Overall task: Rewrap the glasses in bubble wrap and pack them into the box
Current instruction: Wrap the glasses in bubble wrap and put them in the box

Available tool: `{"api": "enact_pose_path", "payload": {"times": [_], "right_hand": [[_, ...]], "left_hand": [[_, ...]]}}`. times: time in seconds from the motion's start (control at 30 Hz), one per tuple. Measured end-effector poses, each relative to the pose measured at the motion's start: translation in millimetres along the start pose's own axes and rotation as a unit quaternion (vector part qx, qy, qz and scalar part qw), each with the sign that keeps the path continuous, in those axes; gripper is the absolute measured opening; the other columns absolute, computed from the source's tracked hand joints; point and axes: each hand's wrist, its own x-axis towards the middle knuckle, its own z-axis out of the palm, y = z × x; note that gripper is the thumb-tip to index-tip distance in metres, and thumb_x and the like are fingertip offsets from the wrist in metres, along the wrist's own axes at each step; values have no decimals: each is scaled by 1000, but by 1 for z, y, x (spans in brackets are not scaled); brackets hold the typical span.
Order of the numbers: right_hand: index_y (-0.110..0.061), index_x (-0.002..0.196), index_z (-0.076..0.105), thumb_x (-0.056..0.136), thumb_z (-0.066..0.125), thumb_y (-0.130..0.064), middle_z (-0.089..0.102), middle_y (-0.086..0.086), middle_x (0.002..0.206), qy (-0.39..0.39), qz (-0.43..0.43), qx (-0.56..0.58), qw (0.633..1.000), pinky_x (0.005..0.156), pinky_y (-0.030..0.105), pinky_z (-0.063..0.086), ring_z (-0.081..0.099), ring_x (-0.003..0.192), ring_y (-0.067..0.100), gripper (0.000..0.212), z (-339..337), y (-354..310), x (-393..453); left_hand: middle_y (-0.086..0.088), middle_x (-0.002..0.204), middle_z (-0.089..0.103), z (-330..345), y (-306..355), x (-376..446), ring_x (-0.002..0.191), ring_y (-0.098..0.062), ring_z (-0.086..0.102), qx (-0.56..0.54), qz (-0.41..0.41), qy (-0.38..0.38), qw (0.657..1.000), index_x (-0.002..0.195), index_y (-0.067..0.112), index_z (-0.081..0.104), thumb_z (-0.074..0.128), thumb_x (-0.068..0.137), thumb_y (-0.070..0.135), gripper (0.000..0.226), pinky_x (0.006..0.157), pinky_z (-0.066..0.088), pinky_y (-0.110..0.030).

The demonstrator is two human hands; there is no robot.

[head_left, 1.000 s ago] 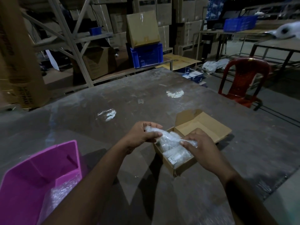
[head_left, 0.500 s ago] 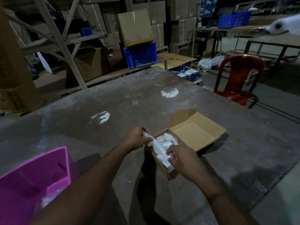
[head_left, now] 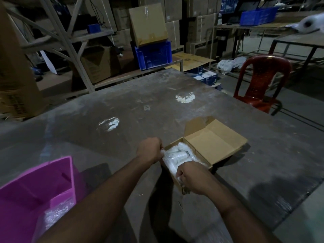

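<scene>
wrapped glasses (head_left: 177, 157) in box (head_left: 217, 146), between both grips

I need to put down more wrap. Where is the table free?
Free: the table beyond the box, toward the red chair; also between box and pink bin. Crowded: inside the box, where both hands press the wrapped glasses.

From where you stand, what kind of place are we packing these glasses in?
Most likely a warehouse or packing stockroom. Stacked cartons fill the back wall, metal racking holds more boxes, and blue crates sit on low benches. The work table is bare and scuffed, not a shop counter.
</scene>
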Motion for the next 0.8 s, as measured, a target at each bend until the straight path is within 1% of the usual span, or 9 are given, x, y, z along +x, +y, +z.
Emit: {"api": "enact_pose_path", "payload": {"times": [0.1, 0.17, 0.23, 0.3, 0.37, 0.47, 0.57, 0.63, 0.8], "right_hand": [[-24, 95, 78, 85, 60, -12, 73, 1, 96, -1, -11, -31, 999, 70, 26, 47, 66, 88, 19, 23, -2, -1, 1], [-25, 98, 77, 88, 61, -14, 74, 1, 99, -6, -13, -42, 999, 69, 25, 43, 67, 90, 19, 23, -4, -1, 2], [-27, 100, 77, 89, 62, -15, 74, -1, 101, -13, -17, -35, 999, 69, 25, 42, 67, 91, 19, 23, -6, -1, 3], [-30, 103, 77, 89, 65, -15, 73, -4, 104, -20, -20, -24, 999, 70, 23, 40, 67, 94, 17, 24, -7, 0, 3], [-29, 101, 77, 86, 66, -15, 74, -5, 101, -15, -21, -18, 999, 67, 22, 36, 66, 91, 15, 24, -8, 0, 3], [-25, 90, 77, 83, 62, -13, 73, -2, 92, -11, -22, -26, 999, 66, 23, 34, 64, 83, 15, 20, -9, -3, 2], [-24, 79, 73, 85, 58, -12, 72, 0, 87, -10, -22, -34, 999, 68, 26, 35, 60, 80, 18, 20, -10, -5, 1], [-25, 75, 71, 85, 56, -13, 71, 0, 86, -1, -25, -31, 999, 68, 27, 36, 61, 84, 19, 21, -9, -5, 1], [-19, 89, 76, 87, 59, -12, 73, 1, 93, -4, -33, -70, 997, 68, 26, 34, 66, 93, 22, 19, -7, -6, 0]], "left_hand": [[-3, 101, 74, 0, 2, 2, 99, -26, 70, 35, 8, -5, 999, 96, 22, 72, 70, 79, 34, 22, 70, 43, -26], [-5, 108, 72, -1, 5, 4, 104, -27, 68, 64, 11, -8, 998, 103, 20, 71, 69, 82, 33, 25, 77, 48, -29], [-6, 115, 70, -1, 10, 4, 109, -28, 67, 94, 11, -18, 995, 110, 18, 69, 69, 84, 30, 28, 84, 52, -33], [-7, 120, 69, -1, 15, 6, 112, -28, 66, 117, 5, -31, 993, 114, 17, 67, 71, 85, 30, 32, 87, 52, -34], [-7, 125, 67, 0, 20, 8, 116, -27, 65, 135, -1, -45, 990, 118, 17, 65, 73, 84, 29, 36, 87, 52, -33], [-7, 130, 65, 1, 27, 10, 121, -26, 63, 159, -4, -56, 986, 124, 16, 64, 75, 85, 26, 42, 90, 52, -35], [-6, 132, 65, 4, 32, 12, 123, -26, 63, 180, -8, -45, 983, 127, 14, 64, 69, 89, 18, 38, 93, 52, -38], [-7, 131, 66, 6, 34, 12, 122, -26, 63, 191, -11, -40, 981, 126, 13, 65, 67, 90, 15, 36, 93, 53, -39], [-6, 127, 67, 15, 31, 11, 119, -26, 65, 192, -17, -20, 981, 121, 14, 67, 64, 92, 16, 30, 91, 53, -37]]}}
